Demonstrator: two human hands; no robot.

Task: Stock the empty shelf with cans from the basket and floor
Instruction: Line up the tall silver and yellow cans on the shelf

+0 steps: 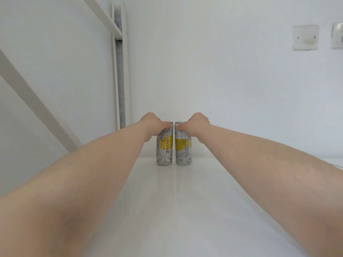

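Two slim silver-and-yellow cans stand upright side by side at the back of the white shelf (185, 201), almost touching. My left hand (151, 125) grips the upper part of the left can (165, 149). The right can (183, 149) is held the same way near its top by my right hand (197, 125). Both arms stretch forward over the shelf. The fingers are mostly hidden behind the cans.
A white wall rises directly behind the cans. A white shelf upright (120, 71) with a slotted rail stands at the back left, with slanted white braces (37, 101) beside it. Two white wall plates (305, 37) sit at the upper right.
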